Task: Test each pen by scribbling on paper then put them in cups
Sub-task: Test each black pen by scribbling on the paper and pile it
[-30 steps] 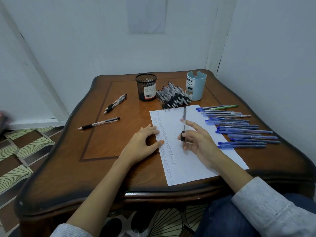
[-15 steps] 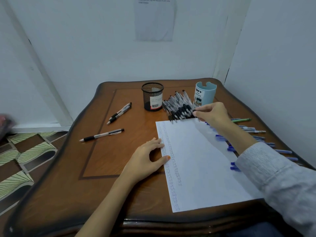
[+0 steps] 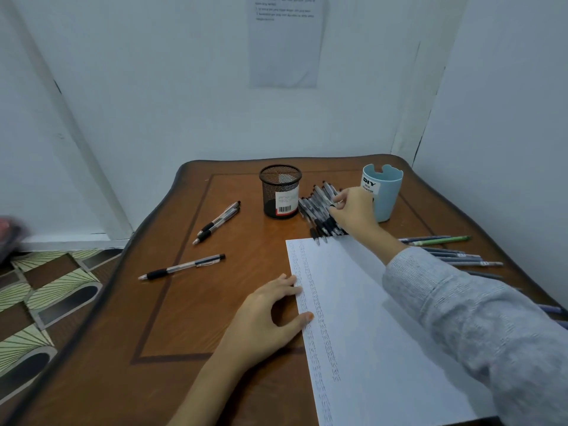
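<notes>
Left hand (image 3: 264, 315): fingers relaxed and spread, gripping nothing, fingertips pressing the left edge of the paper (image 3: 368, 318) onto the table (image 3: 184, 318).

Right hand (image 3: 353, 210): extended over the pile of black pens (image 3: 316, 207), fingers curled onto it (whether they pinch a pen cannot be told).

The black mesh cup (image 3: 279, 192) stands just left of that pile. The blue cup (image 3: 384, 192) stands just behind the right hand. Blue pens (image 3: 455, 256) lie right of the right forearm. Three loose pens (image 3: 181, 267) lie left of the left hand, farther away.
</notes>
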